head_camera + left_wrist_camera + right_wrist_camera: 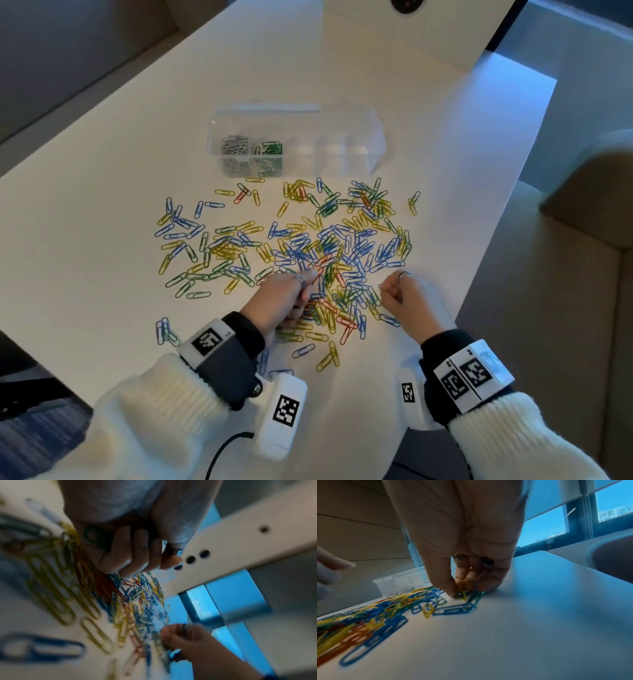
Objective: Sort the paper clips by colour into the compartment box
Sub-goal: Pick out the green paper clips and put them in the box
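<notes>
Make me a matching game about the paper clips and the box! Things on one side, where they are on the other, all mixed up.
Things:
1. silver clips
2. green clips in the box
3. mixed pile of clips
4. left hand

Places:
A. spread on the table in front of the box
B. end compartment of the box, farthest left
C. on the near edge of the pile, fingers curled round dark green clips
D. second compartment from the left

Pairs: 1-B, 2-D, 3-A, 4-C
</notes>
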